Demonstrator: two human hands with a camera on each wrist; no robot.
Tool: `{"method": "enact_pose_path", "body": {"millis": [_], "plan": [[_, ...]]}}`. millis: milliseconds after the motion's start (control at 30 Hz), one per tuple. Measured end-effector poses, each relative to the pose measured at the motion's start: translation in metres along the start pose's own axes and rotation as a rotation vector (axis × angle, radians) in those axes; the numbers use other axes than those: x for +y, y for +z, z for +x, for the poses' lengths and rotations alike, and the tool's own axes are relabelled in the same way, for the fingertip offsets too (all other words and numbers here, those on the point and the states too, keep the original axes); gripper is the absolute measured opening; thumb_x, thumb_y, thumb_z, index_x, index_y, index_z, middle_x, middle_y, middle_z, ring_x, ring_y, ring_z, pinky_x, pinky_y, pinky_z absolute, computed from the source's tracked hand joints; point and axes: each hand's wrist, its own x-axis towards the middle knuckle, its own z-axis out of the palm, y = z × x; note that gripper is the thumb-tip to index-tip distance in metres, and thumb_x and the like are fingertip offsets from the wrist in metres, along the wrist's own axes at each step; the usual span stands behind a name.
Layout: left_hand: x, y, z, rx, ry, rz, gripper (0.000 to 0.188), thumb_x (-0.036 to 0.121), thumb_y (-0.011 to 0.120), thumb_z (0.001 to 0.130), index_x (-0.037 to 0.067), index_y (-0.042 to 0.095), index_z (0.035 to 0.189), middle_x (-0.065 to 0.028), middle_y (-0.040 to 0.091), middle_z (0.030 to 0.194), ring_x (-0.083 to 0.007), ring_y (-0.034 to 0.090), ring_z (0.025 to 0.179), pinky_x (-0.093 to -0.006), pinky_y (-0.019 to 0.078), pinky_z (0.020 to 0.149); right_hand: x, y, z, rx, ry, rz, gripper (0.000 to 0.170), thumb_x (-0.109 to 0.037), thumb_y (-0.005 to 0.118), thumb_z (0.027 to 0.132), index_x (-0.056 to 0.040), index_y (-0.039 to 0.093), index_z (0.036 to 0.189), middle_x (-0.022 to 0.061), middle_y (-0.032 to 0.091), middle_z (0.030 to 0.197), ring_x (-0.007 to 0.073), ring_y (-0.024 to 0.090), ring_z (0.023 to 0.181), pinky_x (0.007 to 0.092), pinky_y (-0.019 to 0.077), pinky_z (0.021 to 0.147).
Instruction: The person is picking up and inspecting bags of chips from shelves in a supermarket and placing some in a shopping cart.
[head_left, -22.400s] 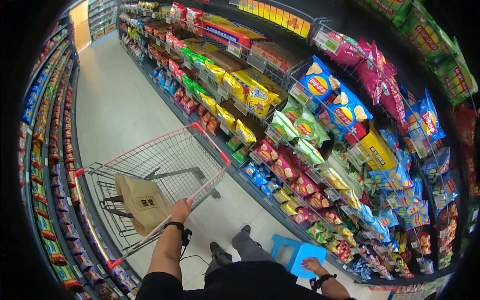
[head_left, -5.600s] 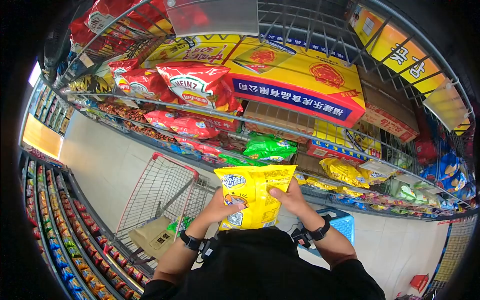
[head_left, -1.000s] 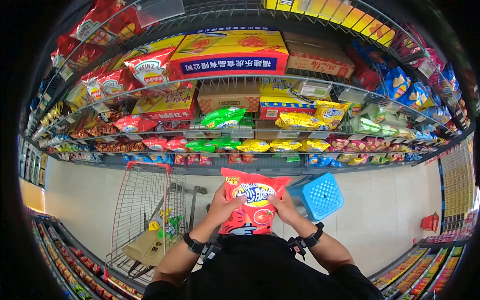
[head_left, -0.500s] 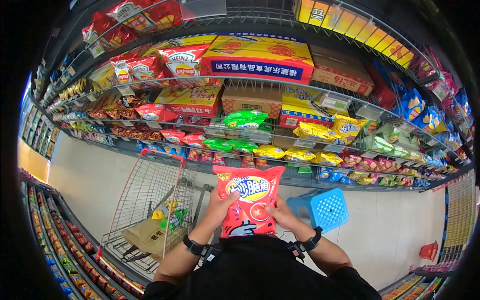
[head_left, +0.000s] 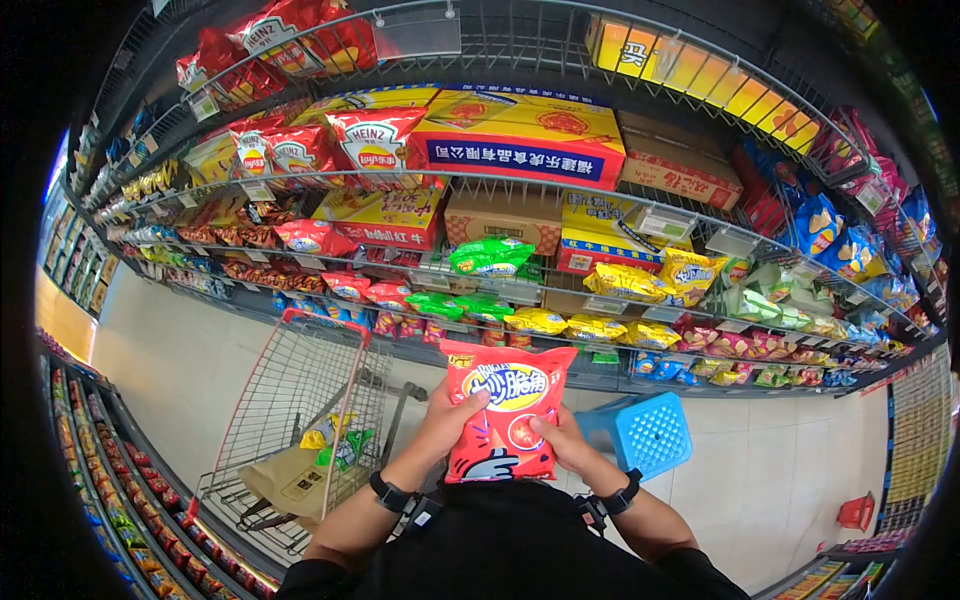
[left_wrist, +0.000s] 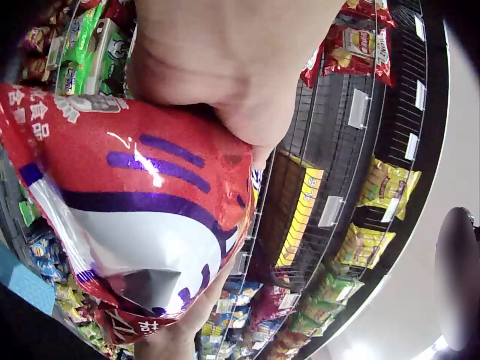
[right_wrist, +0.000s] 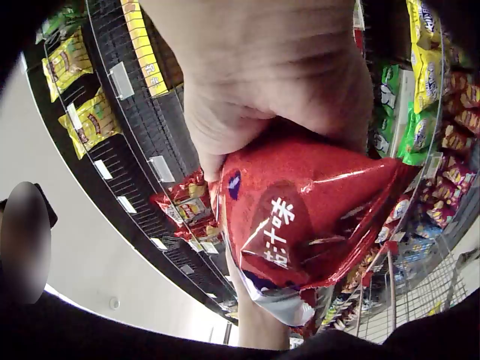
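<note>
A red snack bag [head_left: 508,415] with a tomato picture and a yellow-and-white logo is held upright in front of the chest. My left hand [head_left: 447,422] grips its left side, thumb across the front. On the opposite edge my right hand [head_left: 563,440] pinches the bag, its thumb beside the tomato picture. Both wrist views show the bag from close by: the red bag [left_wrist: 150,180] bulges under the left palm, and the same bag [right_wrist: 300,210] sits below the right palm. The fingers behind the bag are hidden in the head view.
Ahead run wire shelves with Heinz chip bags [head_left: 375,138], cartons [head_left: 520,140], green bags [head_left: 490,257] and yellow bags [head_left: 630,282]. At left stands a shopping cart [head_left: 285,400] holding a tan bag [head_left: 290,482] and yellow and green snack bags. A blue stool [head_left: 650,435] is at right.
Earlier the hands held a yellow snack bag; now they hold a red one. Yellow and green bags have appeared in the cart. Over the last second the grip stays alike while the view shifts slightly.
</note>
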Motion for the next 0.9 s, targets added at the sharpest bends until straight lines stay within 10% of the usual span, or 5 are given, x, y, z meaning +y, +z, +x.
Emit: {"method": "enact_pose_path", "body": {"millis": [900], "plan": [[-0.002,-0.002,0.001,-0.013,0.033,0.042,0.042,0.017,0.065,0.092,-0.001,0.048,0.126,-0.0107,0.062,0.117,-0.0158,0.061,0.103,-0.0316,0.0502,0.090,-0.010,0.000,0.002,-0.054,-0.018,0.020,0.052,-0.020,0.070,0.089,0.0015,0.045,0.129,0.0124,0.059,0.124,0.0176,0.060,0.108,0.0339,0.0513,0.093]]}}
